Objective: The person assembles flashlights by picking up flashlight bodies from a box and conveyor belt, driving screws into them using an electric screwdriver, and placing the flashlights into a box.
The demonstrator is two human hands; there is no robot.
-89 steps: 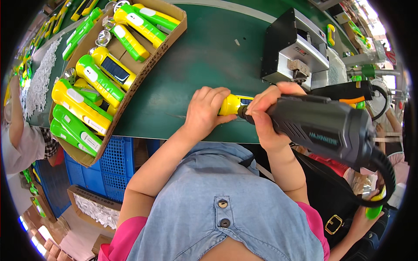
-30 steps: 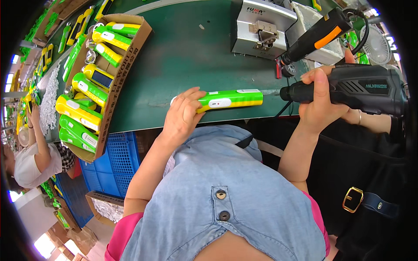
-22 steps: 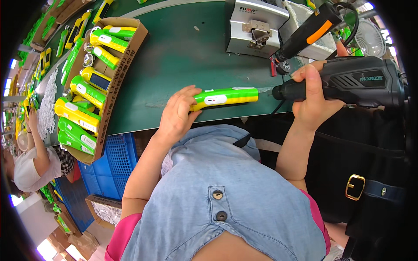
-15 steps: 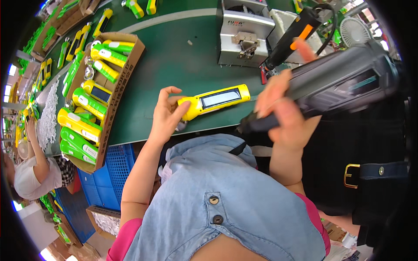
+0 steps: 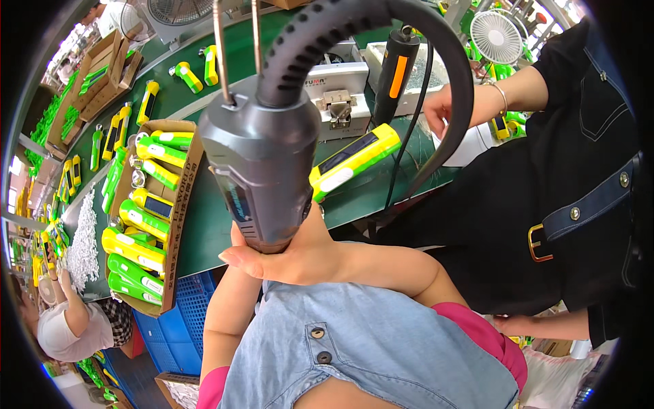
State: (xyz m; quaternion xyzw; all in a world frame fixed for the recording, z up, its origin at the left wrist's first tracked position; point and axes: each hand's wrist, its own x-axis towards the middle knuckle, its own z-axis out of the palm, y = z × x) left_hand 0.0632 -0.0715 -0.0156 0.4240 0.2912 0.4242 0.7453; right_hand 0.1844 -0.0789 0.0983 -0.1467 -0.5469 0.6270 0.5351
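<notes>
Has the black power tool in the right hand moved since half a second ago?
Yes, leftward in the view: the black power tool's body was right of the silver machine; now it is left of it, near the cardboard box.

A dark grey, roughly cylindrical driver [image 5: 262,163] stands nearly upright above the table's [image 5: 212,238] near edge, broad rear end up. Two metal rods and a ribbed black cable [image 5: 464,88] rise from that end, the cable arching right and down; the nose is hidden. Behind it slants a yellow and green torch [image 5: 354,163], dark panel along the yellow, visible end pointing right and away from the near edge, other end hidden.
</notes>
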